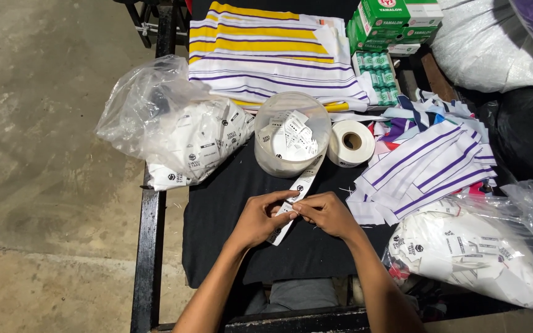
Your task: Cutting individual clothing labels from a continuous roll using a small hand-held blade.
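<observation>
My left hand (259, 217) and right hand (327, 213) meet over the black tabletop (217, 209), both pinched shut on a label strip (297, 191) that runs from my fingers up into the clear tub (291, 132) of cut labels just beyond. A tape roll (351, 143) sits just beside the tub, a bag (168, 123) of labels lies to the left and another bag (476, 253) to the right. Striped cloth pieces (427, 166) are heaped on the right, folded striped fabric (266, 49) and green boxes (390, 21) lie further back.
</observation>
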